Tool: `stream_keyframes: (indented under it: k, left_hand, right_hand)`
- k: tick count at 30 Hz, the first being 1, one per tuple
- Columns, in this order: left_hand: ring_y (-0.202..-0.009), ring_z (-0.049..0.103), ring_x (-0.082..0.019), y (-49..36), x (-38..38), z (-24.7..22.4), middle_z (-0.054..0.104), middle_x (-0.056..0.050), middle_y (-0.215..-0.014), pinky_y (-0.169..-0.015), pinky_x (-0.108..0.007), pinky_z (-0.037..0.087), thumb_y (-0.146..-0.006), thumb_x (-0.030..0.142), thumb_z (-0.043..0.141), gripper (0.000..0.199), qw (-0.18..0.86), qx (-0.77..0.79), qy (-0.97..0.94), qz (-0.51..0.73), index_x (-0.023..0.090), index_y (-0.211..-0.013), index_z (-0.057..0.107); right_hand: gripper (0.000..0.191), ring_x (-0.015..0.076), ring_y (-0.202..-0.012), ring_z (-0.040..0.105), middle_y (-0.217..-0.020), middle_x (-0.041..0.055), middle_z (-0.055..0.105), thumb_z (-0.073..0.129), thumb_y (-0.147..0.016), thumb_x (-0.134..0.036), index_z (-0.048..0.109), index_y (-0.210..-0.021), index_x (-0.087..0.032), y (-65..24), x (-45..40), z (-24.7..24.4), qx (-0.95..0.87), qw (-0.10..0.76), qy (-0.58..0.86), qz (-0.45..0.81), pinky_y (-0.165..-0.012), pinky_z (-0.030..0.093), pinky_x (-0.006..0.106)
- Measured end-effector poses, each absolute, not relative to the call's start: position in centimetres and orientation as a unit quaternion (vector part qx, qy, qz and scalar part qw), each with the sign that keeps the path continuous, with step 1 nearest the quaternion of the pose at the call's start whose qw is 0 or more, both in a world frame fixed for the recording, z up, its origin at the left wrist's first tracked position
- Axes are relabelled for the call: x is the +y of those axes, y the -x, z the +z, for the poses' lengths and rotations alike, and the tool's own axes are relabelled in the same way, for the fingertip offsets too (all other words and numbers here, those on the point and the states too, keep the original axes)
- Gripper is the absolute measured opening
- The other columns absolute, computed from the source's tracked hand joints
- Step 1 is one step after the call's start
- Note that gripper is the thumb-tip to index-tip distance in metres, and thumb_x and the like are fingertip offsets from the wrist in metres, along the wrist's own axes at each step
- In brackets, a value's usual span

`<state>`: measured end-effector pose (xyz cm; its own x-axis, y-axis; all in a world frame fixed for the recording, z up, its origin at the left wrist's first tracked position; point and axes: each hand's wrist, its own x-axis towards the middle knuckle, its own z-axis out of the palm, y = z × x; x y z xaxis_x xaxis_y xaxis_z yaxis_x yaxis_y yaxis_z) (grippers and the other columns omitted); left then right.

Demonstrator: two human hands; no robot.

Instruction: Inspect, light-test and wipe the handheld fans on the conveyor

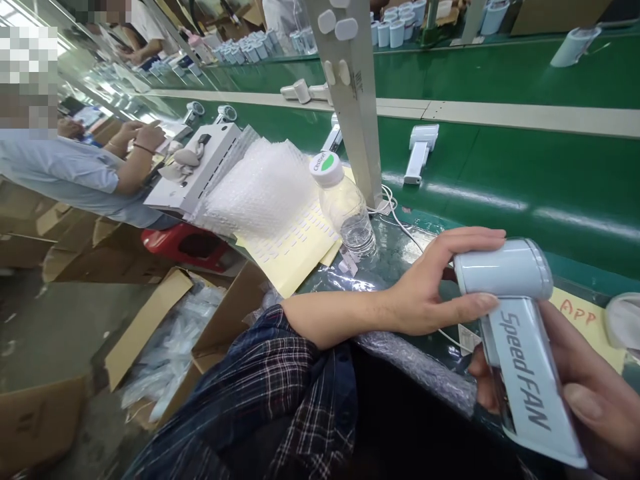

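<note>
A light-blue handheld fan (525, 353) with "Speed FAN" on its handle is held at the lower right, its round head uppermost. My left hand (430, 287) grips the fan's head from the left, thumb across the near side and fingers over the top. Around the handle is my right hand (590, 393), its thumb on the right edge and fingertips showing on the left. Part of the right palm is hidden behind the handle. Beyond my hands, another light-blue fan (421, 152) lies on the green conveyor belt (480, 180).
A clear bottle (345, 207) stands by a metal post (350, 100). Bubble wrap (265, 183) and yellow label sheets (293, 257) lie left of it. A yellow sheet marked "APP" (575, 308) is at right. An open carton of plastic bags (175, 340) sits below. A co-worker (65, 167) works at left.
</note>
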<state>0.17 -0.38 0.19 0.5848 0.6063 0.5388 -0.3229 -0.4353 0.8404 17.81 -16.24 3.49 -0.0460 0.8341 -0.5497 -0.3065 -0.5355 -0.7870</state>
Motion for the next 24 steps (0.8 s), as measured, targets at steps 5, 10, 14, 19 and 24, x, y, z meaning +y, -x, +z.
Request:
stream_keyframes:
  k: [5, 10, 14, 19, 24]
  left_hand:
    - [-0.144, 0.053, -0.034, 0.7, -0.7, 1.4, 0.053, -0.014, -0.152, -0.126, -0.055, 0.044, -0.099, 0.061, 0.06, 0.062, 0.547, 0.154, -0.717, 0.405, 0.025, -0.147, 0.047]
    - [-0.145, 0.051, -0.035, 1.3, -0.6, 2.5, 0.051, -0.016, -0.153, -0.128, -0.054, 0.043, -0.1, 0.063, 0.049, 0.064, 0.543, 0.163, -0.737, 0.368, 0.022, -0.148, 0.043]
    - [-0.148, 0.049, -0.034, 1.3, -0.5, 2.7, 0.051, -0.017, -0.152, -0.129, -0.051, 0.043, -0.1, 0.054, 0.044, 0.058, 0.507, 0.149, -0.763, 0.372, 0.021, -0.148, 0.04]
    - [-0.149, 0.049, -0.034, 1.1, -0.4, 2.3, 0.049, -0.018, -0.151, -0.128, -0.052, 0.044, -0.099, 0.049, 0.04, 0.058, 0.466, 0.125, -0.785, 0.389, 0.021, -0.15, 0.034]
    - [-0.158, 0.042, -0.032, 1.2, 0.1, 2.2, 0.045, -0.019, -0.161, -0.135, -0.051, 0.036, -0.104, 0.057, 0.042, 0.059, 0.414, 0.139, -0.809, 0.393, 0.02, -0.15, 0.035]
  right_hand:
    - [0.132, 0.0311, -0.063, 0.074, -0.09, 0.0071, 0.08, 0.085, -0.063, -0.089, 0.025, -0.172, -0.043, -15.7, -15.9, 4.9, -0.251, 0.418, 0.613, 0.621, -0.058, 0.061, 0.043]
    - [0.129, 0.034, -0.066, 0.077, -0.092, 0.0092, 0.081, 0.084, -0.063, -0.088, 0.029, -0.172, -0.043, -15.5, -15.9, 4.4, -0.258, 0.415, 0.638, 0.595, -0.059, 0.062, 0.043]
    - [0.127, 0.035, -0.067, 0.078, -0.093, 0.0098, 0.082, 0.083, -0.067, -0.087, 0.028, -0.172, -0.043, -15.7, -16.4, 4.0, -0.268, 0.427, 0.64, 0.579, -0.061, 0.065, 0.046]
    - [0.119, 0.0421, -0.085, 0.083, -0.097, 0.0131, 0.083, 0.077, -0.077, -0.084, 0.026, -0.175, -0.039, -15.6, -17.1, 3.4, -0.295, 0.439, 0.634, 0.565, -0.065, 0.068, 0.049]
    - [0.103, 0.0429, -0.093, 0.082, -0.115, 0.0182, 0.08, 0.063, -0.092, -0.077, 0.025, -0.177, -0.033, -16.9, -16.7, 1.4, -0.484, 0.39, 0.692, 0.368, -0.073, 0.069, 0.055]
